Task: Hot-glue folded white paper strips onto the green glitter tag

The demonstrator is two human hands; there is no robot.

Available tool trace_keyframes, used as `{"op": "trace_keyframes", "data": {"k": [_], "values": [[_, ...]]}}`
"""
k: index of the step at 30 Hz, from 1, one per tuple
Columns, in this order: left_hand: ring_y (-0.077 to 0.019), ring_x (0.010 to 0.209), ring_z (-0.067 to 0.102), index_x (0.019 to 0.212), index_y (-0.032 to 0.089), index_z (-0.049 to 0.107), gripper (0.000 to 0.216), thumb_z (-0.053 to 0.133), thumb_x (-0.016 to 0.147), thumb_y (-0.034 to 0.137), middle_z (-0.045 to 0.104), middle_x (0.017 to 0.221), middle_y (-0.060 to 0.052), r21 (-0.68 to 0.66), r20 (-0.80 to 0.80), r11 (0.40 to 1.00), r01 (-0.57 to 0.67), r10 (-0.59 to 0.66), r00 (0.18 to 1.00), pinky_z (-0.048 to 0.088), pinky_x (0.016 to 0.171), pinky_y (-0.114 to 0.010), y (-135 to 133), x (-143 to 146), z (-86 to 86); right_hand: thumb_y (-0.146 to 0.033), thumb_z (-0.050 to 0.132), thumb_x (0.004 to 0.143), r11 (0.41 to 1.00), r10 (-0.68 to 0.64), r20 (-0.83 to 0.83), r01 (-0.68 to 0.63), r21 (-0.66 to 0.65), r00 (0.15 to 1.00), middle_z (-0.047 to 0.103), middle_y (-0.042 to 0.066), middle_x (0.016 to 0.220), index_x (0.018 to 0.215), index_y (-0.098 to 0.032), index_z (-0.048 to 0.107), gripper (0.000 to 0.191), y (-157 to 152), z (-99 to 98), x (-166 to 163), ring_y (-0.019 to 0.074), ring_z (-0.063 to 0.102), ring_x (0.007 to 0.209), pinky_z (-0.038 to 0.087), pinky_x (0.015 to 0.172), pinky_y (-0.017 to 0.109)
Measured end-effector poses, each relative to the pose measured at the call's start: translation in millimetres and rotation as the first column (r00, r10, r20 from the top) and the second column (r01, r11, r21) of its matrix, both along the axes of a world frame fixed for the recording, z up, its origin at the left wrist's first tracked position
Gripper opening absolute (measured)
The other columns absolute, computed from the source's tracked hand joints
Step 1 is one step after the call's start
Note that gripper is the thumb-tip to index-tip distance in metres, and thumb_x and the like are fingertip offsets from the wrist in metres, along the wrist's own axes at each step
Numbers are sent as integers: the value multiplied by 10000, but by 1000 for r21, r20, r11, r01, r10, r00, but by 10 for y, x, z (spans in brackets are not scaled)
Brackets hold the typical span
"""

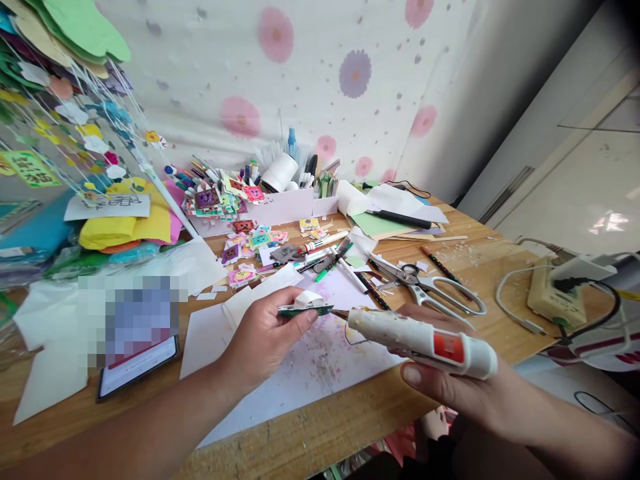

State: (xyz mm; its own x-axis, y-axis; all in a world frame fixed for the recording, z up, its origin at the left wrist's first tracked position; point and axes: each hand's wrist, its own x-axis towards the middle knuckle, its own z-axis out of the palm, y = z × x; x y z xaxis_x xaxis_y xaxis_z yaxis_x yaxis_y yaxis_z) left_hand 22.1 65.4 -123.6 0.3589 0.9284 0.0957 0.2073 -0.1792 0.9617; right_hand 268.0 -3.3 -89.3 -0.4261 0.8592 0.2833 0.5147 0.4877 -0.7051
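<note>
Between thumb and fingers, my left hand pinches a small dark green paper piece, with a folded white strip on its upper side. My right hand is wrapped around a white glue gun with a red-orange patch. Its nozzle points left and is at the right end of the green piece; whether they touch I cannot tell. Below both hands lies a white paper sheet with coloured smudges.
Scissors, markers and small coloured cards lie beyond my hands. A phone rests at left. A power strip with cables sits at right. Paper ornaments on strings hang at upper left.
</note>
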Motion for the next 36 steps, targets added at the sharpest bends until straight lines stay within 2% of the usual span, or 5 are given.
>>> {"op": "trace_keyframes", "data": {"k": [6,14,18,26,36], "values": [[-173,774,618,904,174,675,176,621,819,319,687,830,-23,76,-130,997,9,1,991,476,686,-252,4,11,1,-284,615,835,998,-63,-15,63,23,998,662,11,733,748,-246,625,96,10,-86,-38,178,640,638,534,558,265],[-157,737,594,870,176,669,139,625,799,287,670,809,-15,86,-155,996,-1,14,988,456,646,-242,13,24,13,-307,609,828,969,-93,-86,70,-239,992,657,25,755,804,-214,607,97,36,-78,-61,186,642,686,528,561,254],[-165,760,596,873,177,669,138,619,802,283,671,826,-20,93,-157,996,10,5,988,456,658,-250,19,24,6,-331,596,833,952,-98,-96,65,-298,990,646,29,760,808,-209,590,125,36,-98,-57,189,626,682,512,561,264],[-180,775,594,893,178,666,152,608,816,296,663,847,-26,127,-212,991,35,-8,977,447,658,-274,16,-3,-29,-369,581,842,954,-87,-92,56,-294,992,565,9,704,753,-213,539,185,33,-97,-47,173,569,639,476,553,276],[-169,768,604,870,191,685,134,593,827,279,675,819,-14,172,-243,982,80,-36,969,435,669,-262,26,-1,-19,-291,554,844,981,-34,81,48,-187,996,507,-14,681,757,-203,554,124,98,40,-72,131,490,585,410,540,256]]}}
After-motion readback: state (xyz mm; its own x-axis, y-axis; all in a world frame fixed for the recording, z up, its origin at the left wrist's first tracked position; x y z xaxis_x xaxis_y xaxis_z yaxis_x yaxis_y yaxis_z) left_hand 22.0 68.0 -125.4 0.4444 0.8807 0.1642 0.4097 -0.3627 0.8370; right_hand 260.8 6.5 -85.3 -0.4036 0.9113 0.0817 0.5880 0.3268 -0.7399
